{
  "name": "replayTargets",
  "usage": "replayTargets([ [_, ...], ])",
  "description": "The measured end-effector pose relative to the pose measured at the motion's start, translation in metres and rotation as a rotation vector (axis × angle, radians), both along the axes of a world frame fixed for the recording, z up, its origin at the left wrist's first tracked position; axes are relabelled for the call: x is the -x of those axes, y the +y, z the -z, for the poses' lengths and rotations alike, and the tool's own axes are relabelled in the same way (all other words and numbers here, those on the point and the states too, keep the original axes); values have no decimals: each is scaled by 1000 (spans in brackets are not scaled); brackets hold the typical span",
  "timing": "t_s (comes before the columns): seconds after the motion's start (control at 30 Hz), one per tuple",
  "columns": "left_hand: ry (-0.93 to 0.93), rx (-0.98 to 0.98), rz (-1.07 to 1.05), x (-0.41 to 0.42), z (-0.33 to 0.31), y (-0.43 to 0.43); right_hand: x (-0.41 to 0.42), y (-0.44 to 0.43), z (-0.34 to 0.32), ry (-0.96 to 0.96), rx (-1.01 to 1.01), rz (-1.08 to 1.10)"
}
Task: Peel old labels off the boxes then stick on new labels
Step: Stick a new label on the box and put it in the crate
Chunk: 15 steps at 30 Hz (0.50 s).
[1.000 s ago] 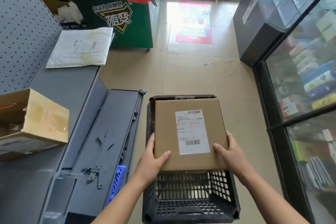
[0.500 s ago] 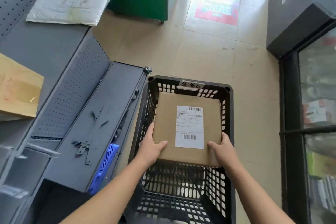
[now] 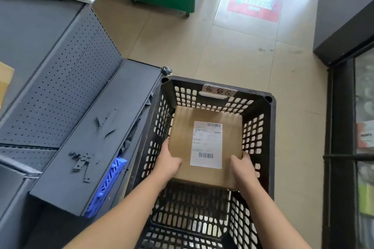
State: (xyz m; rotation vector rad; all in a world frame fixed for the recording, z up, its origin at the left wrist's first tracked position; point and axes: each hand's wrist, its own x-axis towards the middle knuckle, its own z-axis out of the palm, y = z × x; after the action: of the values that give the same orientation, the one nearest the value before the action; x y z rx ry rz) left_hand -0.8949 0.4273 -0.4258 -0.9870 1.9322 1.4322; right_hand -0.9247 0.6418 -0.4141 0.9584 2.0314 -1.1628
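Our left hand [image 3: 168,162] and right hand [image 3: 242,170] grip the near corners of the cardboard box [image 3: 182,127], fingers [image 3: 177,161] curled round its edges. It sits lower inside the black crate [image 3: 271,127] than a moment ago, white label [image 3: 206,143] facing up. A grey shelf [image 3: 97,137] stands just left of the crate, tiled floor [image 3: 202,46] beyond.

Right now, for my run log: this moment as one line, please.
cardboard box: held low inside black crate | left hand: grips box's left edge | right hand: grips right edge | shipping label: on top, flat
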Motion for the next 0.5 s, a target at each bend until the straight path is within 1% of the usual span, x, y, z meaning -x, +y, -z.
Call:
replayTargets([
  [0.23,-25,15,-18,9,34,-3,4,-1,34,-14,105,32],
  [0.33,-39,24,-18,11,47,-2,5,-3,48,12,113,54],
  [0.5,-57,4,-47,14,64,-4,6,-4,67,-7,120,71],
])
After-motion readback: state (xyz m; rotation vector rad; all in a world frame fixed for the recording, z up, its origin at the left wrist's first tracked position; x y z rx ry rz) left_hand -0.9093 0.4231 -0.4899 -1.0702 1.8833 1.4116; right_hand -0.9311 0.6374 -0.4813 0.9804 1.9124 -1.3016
